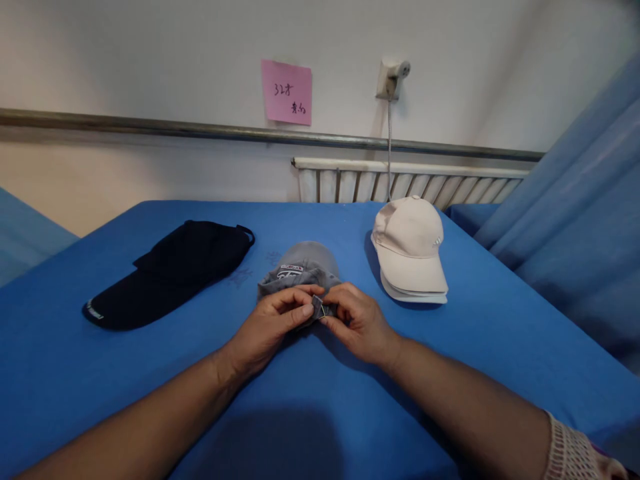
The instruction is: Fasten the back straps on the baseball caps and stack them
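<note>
A grey baseball cap (310, 257) with white lettering lies in the middle of the blue-covered table, its brim pointing away from me. My left hand (275, 320) pinches one end of the cap's grey back strap (317, 308) between thumb and fingers. From the other side my right hand (361, 323) grips the same strap near a small, thin metal buckle (323, 311). Both hands are closed and almost touch. My fingers hide part of the strap and of the cap's near side.
On the left lies a black cap (175, 267) with a long brim. A stack of cream caps (410, 247) stands at the right on the blue cover (125, 400). Behind are a metal rail (200, 130), a radiator (360, 183) and a plugged-in cord (389, 140). A blue curtain (575, 173) hangs at right.
</note>
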`<state>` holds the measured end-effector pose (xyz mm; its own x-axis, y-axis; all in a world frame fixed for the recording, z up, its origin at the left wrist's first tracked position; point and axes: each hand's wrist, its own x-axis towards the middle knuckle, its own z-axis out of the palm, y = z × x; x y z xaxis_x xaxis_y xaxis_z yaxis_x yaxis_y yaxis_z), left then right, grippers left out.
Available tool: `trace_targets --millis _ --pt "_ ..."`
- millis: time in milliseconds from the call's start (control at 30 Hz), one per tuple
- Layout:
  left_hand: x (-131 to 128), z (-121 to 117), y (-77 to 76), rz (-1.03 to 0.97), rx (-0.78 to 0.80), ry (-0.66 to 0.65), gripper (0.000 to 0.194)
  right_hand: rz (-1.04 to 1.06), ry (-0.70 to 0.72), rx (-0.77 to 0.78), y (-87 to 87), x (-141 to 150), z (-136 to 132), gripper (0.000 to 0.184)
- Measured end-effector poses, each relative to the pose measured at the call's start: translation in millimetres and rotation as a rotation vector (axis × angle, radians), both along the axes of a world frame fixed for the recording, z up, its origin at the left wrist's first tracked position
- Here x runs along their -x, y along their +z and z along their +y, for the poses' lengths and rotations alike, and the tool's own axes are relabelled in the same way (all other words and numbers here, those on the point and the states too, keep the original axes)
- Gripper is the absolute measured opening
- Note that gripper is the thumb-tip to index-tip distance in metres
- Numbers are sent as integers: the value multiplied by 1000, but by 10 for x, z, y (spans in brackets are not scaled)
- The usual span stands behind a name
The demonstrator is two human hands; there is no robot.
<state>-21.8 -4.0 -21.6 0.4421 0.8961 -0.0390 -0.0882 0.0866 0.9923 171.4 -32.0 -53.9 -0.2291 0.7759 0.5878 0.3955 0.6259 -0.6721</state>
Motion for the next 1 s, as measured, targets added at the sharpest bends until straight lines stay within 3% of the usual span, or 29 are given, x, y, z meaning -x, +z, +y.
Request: trace_targets --millis 500,800,1000 --pt "-12 20 7 -91 185 -32 17 37 12 -29 -28 -4 13 18" --pt "-30 6 29 -87 178 -17 21 37 -2 12 -31 -15 21 16" --pt "-33 11 35 -112 137 74 25 51 -13 33 -49 -34 57 15"
